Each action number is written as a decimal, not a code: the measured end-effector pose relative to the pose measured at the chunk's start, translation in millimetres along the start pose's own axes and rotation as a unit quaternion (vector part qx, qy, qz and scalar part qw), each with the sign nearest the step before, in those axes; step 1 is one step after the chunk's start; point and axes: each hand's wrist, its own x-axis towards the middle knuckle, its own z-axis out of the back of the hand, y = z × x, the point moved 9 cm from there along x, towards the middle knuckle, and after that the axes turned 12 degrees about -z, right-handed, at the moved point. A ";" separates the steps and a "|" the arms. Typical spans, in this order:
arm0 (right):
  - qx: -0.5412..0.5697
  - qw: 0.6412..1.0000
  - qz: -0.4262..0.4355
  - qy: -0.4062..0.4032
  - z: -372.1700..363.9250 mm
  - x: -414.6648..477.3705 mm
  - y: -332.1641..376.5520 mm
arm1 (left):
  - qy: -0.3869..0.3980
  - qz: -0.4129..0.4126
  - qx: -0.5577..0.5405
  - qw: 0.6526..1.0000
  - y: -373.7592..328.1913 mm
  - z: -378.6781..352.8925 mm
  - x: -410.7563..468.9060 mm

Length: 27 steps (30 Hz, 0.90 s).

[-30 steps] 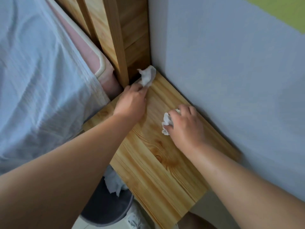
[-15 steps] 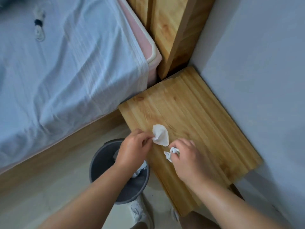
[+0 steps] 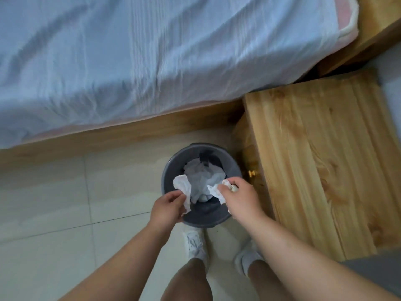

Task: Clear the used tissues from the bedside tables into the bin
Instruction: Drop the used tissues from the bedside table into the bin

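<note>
While both hang over the bin (image 3: 202, 220), two used tissues make up the lot in hand.

First tissue (image 3: 183, 191): loose white sheet, pinched between thumb and fingers of the left hand (image 3: 167, 208).
Second tissue (image 3: 214, 191): more crumpled, gripped in the curled fingers of the right hand (image 3: 242, 198).
Hands: each clamped on its own paper, side by side, a little apart, above the bin's mouth.

Handling, as judged: very light, soft and limp, easily torn, not slippery. A pinch at any fold will hold. Likely to drift when let go, so best released low over the opening.

Bin: round, grey, standing on the floor (image 3: 54, 192), just beside the table (image 3: 314, 159); crumpled paper (image 3: 199, 178) already inside.
Table: pale wood, no tissue on the part of its top in view.
Floor: pale tiles.
Bed (image 3: 108, 135): wooden frame, blue sheet (image 3: 130, 61), beyond the bin.
White shoes (image 3: 195, 244): just behind the bin.
</note>
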 end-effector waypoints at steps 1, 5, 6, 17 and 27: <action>0.001 1.000 -0.014 0.005 -7.5 7.2 -2.6 | 0.018 0.026 -0.036 0.999 9.4 -1.7 0.7; -0.006 0.999 -0.041 0.006 -22.5 27.7 -13.6 | 0.064 0.055 -0.070 0.994 28.1 1.1 8.1; -0.004 0.999 -0.046 0.009 -24.4 29.6 -17.1 | 0.061 0.054 -0.069 0.994 30.5 4.2 10.6; 0.033 0.991 -0.119 -0.050 -14.9 28.7 -70.3 | -0.026 -0.068 0.095 0.993 29.8 42.9 32.6; 0.043 0.983 -0.177 -0.027 -35.9 75.5 -108.7 | 0.039 0.025 -0.044 0.998 85.1 16.0 74.0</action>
